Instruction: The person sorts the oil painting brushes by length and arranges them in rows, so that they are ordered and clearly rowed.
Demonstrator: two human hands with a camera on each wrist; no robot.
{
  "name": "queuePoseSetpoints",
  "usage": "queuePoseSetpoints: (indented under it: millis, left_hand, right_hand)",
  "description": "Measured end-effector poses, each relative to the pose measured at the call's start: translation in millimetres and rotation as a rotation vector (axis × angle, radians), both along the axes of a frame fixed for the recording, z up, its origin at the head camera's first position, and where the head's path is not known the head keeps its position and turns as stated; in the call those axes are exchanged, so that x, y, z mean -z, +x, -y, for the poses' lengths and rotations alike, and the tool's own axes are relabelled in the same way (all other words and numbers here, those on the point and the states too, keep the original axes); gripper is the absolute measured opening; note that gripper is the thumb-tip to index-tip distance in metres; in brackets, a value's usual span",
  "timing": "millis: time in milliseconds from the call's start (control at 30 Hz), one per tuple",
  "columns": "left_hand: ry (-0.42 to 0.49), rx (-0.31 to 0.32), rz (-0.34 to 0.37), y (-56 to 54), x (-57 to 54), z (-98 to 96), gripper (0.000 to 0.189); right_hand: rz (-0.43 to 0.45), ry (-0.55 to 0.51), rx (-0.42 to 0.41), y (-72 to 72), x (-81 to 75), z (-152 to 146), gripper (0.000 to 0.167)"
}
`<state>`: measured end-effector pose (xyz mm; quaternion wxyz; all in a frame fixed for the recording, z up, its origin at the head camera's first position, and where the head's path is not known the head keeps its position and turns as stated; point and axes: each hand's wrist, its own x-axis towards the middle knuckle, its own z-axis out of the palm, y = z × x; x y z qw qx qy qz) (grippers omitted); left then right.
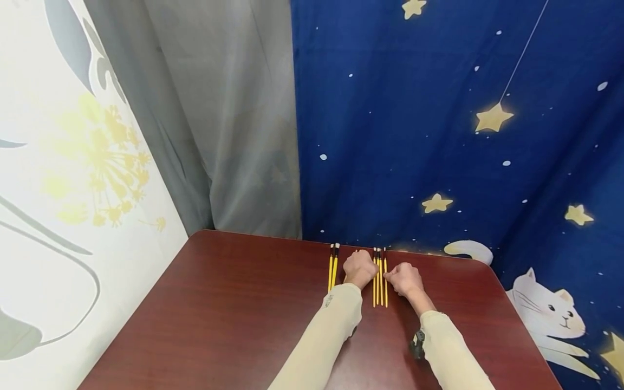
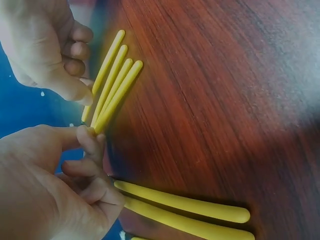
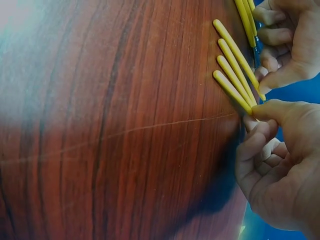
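Observation:
Several paintbrushes with yellow handles, dark ferrules and pale tips lie side by side near the table's far edge. In the head view, my left hand [image 1: 359, 268] is at the left side of the middle group. Its thumb and index finger pinch the leftmost paintbrush [image 2: 119, 95] of that group close to the ferrule. From the other side my right hand [image 1: 404, 278] pinches the rightmost paintbrush [image 1: 386, 292]. The handles [image 3: 231, 70] fan out slightly towards me. My fingers hide part of the brush heads in both wrist views.
Left of my left hand lies another pair of paintbrushes [image 1: 335, 271], their lower ends behind my sleeve. Handles [image 2: 185, 200] also lie beside my left hand's lower fingers. The dark red table [image 1: 219, 303] ends at a blue starry curtain [image 1: 390, 135] and a grey one [image 1: 234, 135].

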<state>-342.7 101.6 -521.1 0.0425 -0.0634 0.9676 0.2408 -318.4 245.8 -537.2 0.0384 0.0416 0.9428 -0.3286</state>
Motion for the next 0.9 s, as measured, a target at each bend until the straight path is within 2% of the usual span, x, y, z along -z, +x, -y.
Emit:
queuePoseSetpoints:
  millis: [133,433,600,900]
  left_hand:
    - [-0.001,-0.007,0.002,-0.8,3.3,-3.8,0.029]
    - [-0.008,-0.002,-0.007,6.1,9.0,-4.7,0.027]
    - [-0.034,-0.007,-0.019,4.3,11.5,-4.6,0.027]
    - [-0.087,-0.012,-0.035,-2.3,9.7,-9.0,0.019]
  right_hand:
    - [0.0,-0.002,-0.004,1.5,0.8,2,0.031]
    - [0.018,-0.013,0.012,6.5,3.7,1,0.027]
    - [0.028,-0.063,0.017,4.1,8.0,3,0.026]
    - [0.005,-0.08,0.043,0.6,8.3,5,0.029]
